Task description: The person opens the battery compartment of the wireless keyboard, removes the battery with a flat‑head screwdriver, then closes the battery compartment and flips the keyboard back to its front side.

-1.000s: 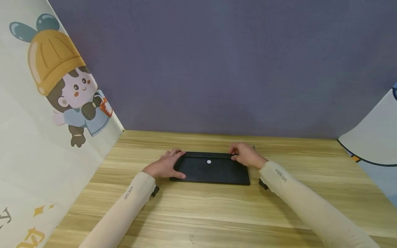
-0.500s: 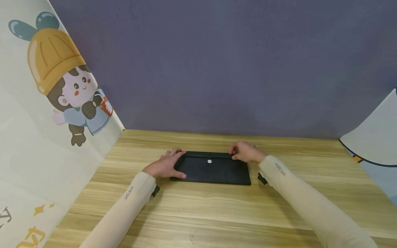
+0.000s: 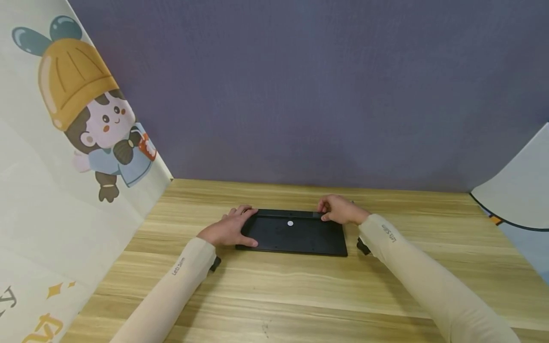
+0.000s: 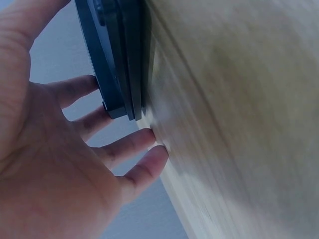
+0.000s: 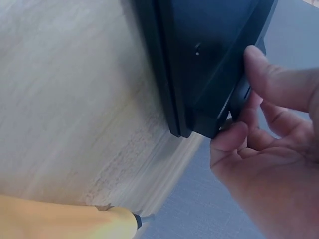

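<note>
A black keyboard (image 3: 296, 236) lies underside up on the table, a small white round sticker near its far ridge. My left hand (image 3: 229, 228) spans its left end, thumb near the front edge and a fingertip at the far edge. In the left wrist view the fingers of that hand (image 4: 65, 144) are spread and nearly straight, two tips resting at the tabletop. At the far right corner my right hand (image 3: 339, 209) pinches a small dark flap, apparently a keyboard foot (image 5: 241, 97), between thumb and curled fingers. The keys face down, hidden.
A yellow handle (image 5: 70, 219) with a dark collar and thin metal tip shows beside the right hand. The wood-grain table (image 3: 274, 295) meets a grey-purple panel (image 3: 300, 95) at the back. A white wall with a cartoon figure (image 3: 107, 114) borders the left side.
My right hand has shifted slightly at the corner, and a small greyish patch now shows on the ridge beside its fingers. The left hand and keyboard stay nearly still.
</note>
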The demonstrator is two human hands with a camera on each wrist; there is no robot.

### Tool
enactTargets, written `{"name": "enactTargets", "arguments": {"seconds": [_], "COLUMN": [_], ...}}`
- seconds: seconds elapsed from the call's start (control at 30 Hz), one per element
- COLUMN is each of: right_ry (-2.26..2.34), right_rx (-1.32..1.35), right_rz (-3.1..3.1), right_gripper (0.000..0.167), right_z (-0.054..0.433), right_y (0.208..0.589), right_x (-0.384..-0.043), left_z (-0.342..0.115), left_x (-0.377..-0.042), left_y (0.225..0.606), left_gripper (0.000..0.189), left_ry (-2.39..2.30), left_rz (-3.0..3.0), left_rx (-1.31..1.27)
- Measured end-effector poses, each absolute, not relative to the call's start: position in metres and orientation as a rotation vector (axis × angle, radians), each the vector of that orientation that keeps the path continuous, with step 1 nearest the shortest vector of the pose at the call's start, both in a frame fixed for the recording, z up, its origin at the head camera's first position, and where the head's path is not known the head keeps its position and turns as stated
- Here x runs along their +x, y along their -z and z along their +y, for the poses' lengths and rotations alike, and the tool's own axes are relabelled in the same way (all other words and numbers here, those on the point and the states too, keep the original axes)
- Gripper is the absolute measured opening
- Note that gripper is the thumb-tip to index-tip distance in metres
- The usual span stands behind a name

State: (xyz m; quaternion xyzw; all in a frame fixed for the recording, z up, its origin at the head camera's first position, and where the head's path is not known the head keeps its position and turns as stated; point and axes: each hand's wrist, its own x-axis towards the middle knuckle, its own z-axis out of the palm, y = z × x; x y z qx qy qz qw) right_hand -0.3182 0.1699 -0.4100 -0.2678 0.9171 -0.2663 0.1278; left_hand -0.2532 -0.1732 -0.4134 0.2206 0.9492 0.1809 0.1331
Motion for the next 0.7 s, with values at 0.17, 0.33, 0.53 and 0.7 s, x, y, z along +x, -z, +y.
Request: {"name": "enactTargets", "arguments": {"seconds": [0.17,0.33,0.53,0.7], "right_ry": [0.824,0.865,0.982,1.112], "right_rx": [-0.789,-0.837,-0.861,-0.823], "right_rz": [2.652,2.642,2.644,2.735], "right_gripper": [0.019,0.016,0.009,0.010], "right_z": [0.171,0.173,0.173,0.175], "right_y": [0.409,0.409,0.409,0.414], "right_x": [-0.319,-0.321,-0.323,-0.330], "left_z": [-0.174,-0.175,-0.175,-0.174], "left_x": [-0.253,-0.254,-0.253,-0.254], "left_y": [0.413,0.413,0.413,0.413], "left_gripper": [0.097,0.097,0.097,0.097], "left_ry": [-0.520,-0.507,-0.512,-0.504], "left_rz": [2.753,2.752,2.744,2.742], "left_rx": [0.646,0.642,0.636,0.646]}}
